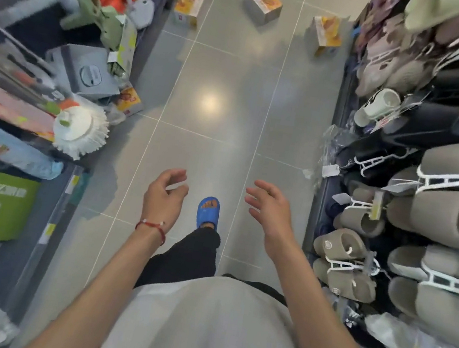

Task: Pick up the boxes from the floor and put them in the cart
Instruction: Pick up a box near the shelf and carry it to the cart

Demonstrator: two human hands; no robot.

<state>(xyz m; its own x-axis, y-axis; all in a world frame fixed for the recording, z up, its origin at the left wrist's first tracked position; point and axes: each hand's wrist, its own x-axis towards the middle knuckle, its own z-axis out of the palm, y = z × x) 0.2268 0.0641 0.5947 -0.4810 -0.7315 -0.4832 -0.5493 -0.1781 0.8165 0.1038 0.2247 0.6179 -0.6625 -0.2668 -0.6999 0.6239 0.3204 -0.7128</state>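
While both hands, left hand (165, 195) and right hand (269, 208), hang loosely spread holding nothing, three boxes (262, 2) sit well ahead of the fingertips, open floor (225, 82) between shelves.

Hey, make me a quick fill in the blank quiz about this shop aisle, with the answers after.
1. The left hand and right hand both hold ____.
2. The middle box lies on the ____.
3. The red bracelet is on the ____ wrist.
4. The shoe is ____.
Answers: nothing; floor; left; blue.
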